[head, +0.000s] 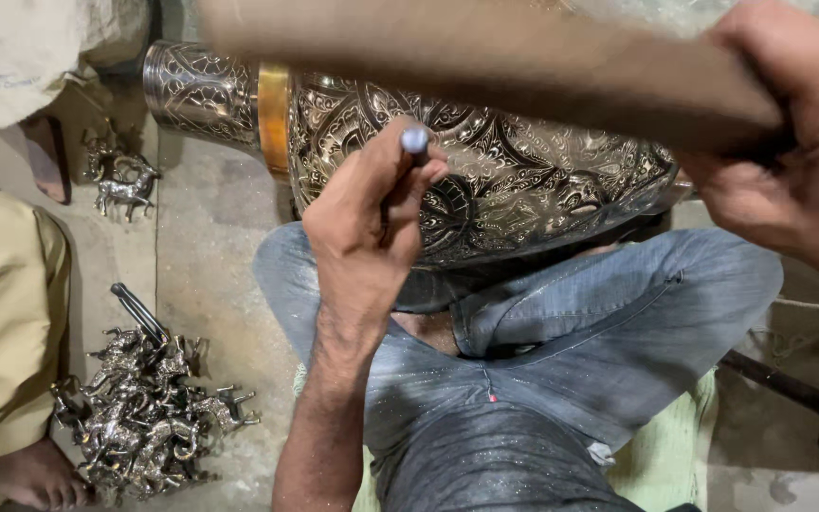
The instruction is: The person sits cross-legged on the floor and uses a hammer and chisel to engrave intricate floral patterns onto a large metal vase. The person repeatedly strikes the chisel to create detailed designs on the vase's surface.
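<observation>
- Blurred across the top, nearest the camera, a wooden mallet handle (485, 71) runs left to right, clenched in the right hand (789, 142).
- Left hand (367, 223) closes around a steel chisel (415, 142), pointing down onto the engraved brass vase (523, 171).
- Vase lies on its side over the jeans-clad lap (561, 351), long axis left-right, neck toward the left.
- Floor at left holds a pile of small metal deer figurines (144, 417); beside it, another person's knee (2, 313) crowds that edge.

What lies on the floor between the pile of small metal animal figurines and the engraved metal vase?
In the head view, bare grey concrete floor separates the pile of small metal animal figurines from the engraved metal vase.
</observation>
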